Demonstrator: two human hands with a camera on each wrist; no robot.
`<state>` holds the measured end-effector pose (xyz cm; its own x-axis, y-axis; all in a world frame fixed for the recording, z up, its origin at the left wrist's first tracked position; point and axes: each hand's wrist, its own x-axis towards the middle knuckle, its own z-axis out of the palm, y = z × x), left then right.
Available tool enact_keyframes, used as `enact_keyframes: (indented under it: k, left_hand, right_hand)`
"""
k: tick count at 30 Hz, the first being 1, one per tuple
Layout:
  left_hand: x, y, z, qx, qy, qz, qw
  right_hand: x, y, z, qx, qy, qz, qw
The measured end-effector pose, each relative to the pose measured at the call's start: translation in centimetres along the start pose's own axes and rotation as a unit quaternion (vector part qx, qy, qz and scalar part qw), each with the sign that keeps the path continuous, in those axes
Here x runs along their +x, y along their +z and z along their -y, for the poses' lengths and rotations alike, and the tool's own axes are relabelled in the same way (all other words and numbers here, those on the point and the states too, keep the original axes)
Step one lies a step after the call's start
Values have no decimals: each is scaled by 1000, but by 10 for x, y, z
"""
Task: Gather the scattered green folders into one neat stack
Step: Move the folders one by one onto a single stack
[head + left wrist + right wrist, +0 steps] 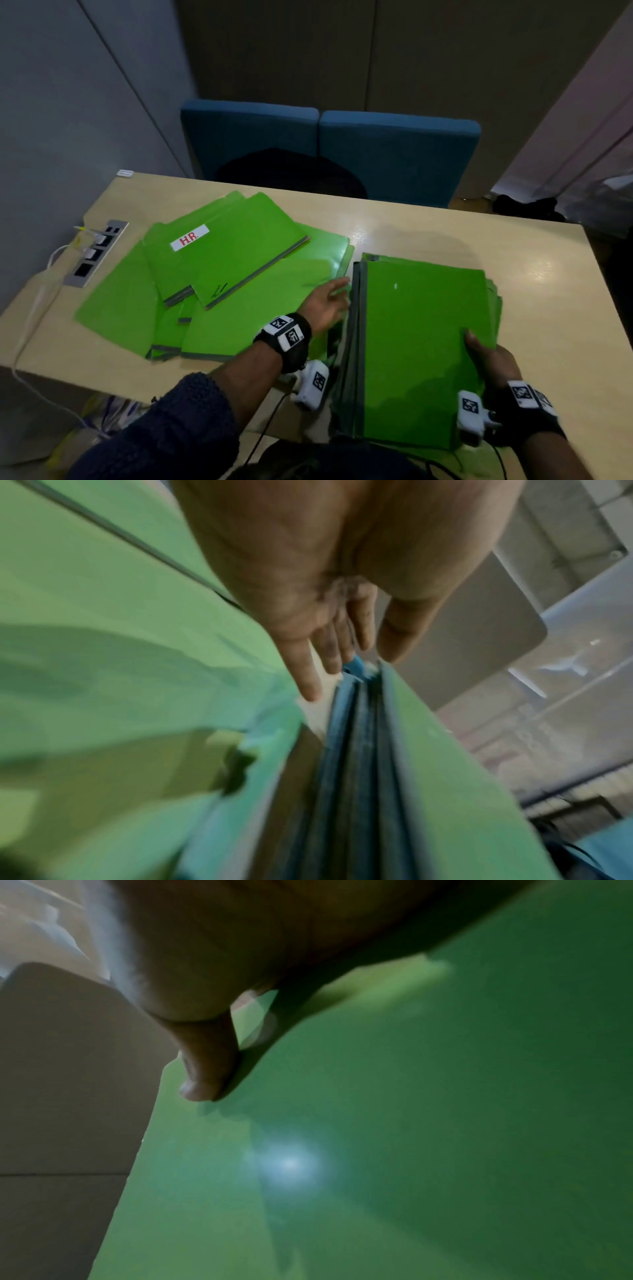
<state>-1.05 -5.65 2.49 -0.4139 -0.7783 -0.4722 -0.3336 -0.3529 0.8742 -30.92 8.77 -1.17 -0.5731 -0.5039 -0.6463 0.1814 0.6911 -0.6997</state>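
Roughly halfway I'd say: one tidy stack [421,342] sits at the table's [513,246] near right edge, right hand [493,359] gripping its corner. Left hand [325,305], fingers flat, presses the stack's side. A messy pile of folders [212,274] remains toward the left edge.

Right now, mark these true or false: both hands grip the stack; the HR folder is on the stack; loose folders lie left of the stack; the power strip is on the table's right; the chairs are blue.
1. False: the right hand holds the stack; the left hand is open beside it.
2. False: the HR folder lies on the loose folders.
3. True.
4. False: the power strip is on the table at left.
5. True: blue chairs.
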Motion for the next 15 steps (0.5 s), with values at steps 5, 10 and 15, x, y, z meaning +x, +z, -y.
enact_keyframes:
  k: [5, 10, 15]
  left_hand:
    - [0, -91, 23, 210, -34, -196, 957]
    - [-16, -162, 77, 390, -174, -200, 882]
    - [-27, -170, 99, 465, -195, -179, 844]
  right_hand:
    - [13, 10, 32, 50, -40, 11, 998]
    - [21, 46, 59, 57, -29, 34, 997]
    - [23, 77, 61, -33, -29, 36, 998]
